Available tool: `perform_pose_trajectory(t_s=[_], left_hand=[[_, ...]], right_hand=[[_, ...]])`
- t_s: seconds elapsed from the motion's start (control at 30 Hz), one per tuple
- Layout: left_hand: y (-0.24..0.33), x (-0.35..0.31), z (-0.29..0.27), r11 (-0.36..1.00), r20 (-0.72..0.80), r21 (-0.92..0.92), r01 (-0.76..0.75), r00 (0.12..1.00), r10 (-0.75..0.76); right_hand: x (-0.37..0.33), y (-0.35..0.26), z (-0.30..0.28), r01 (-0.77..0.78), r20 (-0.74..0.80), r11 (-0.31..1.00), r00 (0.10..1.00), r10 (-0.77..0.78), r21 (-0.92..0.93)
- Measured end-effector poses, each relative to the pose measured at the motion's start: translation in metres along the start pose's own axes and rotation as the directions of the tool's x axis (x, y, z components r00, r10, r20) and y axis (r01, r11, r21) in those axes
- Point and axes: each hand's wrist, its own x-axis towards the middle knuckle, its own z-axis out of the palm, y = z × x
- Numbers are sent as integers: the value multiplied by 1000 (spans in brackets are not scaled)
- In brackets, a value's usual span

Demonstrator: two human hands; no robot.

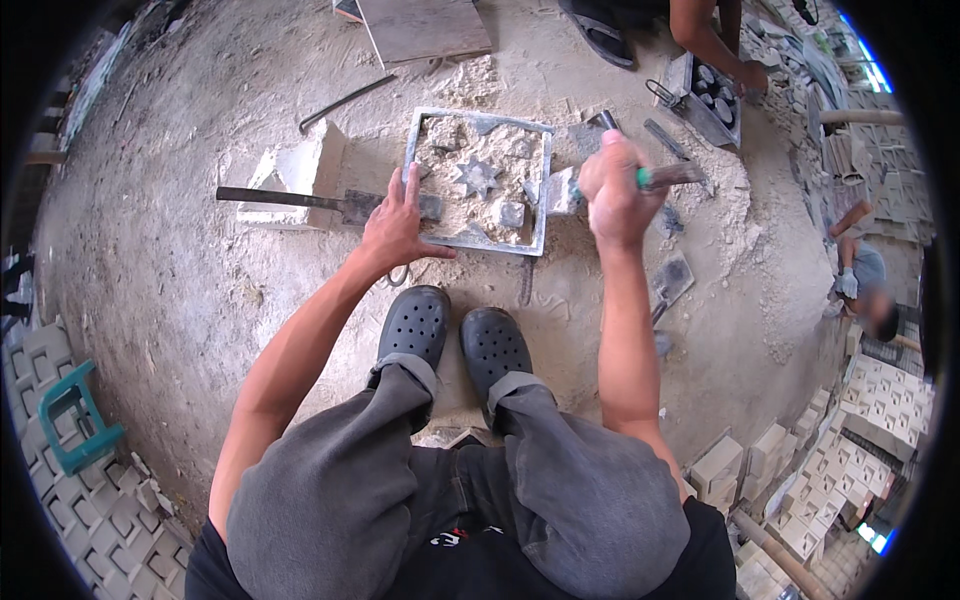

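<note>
A square metal mould frame point(548, 190) lies on the dusty floor before my shoes. Inside it, a grey star-shaped piece point(476, 178) and several small blocks sit among pale powder. My left hand point(393, 230) rests with fingers spread at the frame's left side, over the flat plate of a long-handled metal tool point(285, 198). To the right of the frame, my right hand point(622, 190) is raised in a fist around a handled tool point(676, 175) with a green band and a brown end. Motion blur and my fist hide its kind. A pale block point(563, 190) is beside the fist.
A white block point(290, 180) stands at left, near a bent metal rod point(345, 102). Another person's arm point(705, 45) reaches by a metal box point(690, 100) of dark round pieces. A trowel point(672, 280) lies at right. A teal stool point(75, 418) stands at far left.
</note>
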Motion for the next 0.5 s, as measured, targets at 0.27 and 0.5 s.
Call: perform_pose_trajectory(t_s=[0.27, 0.5], left_hand=[[-11, 4, 13, 998, -117, -18, -54, 992, 52], [0, 4, 3, 1000, -22, -18, -14, 1000, 13]], right_hand=[[-35, 74, 3, -156, 96, 972, 980, 174, -176], [-15, 46, -16, -49, 126, 998, 991, 52, -28]])
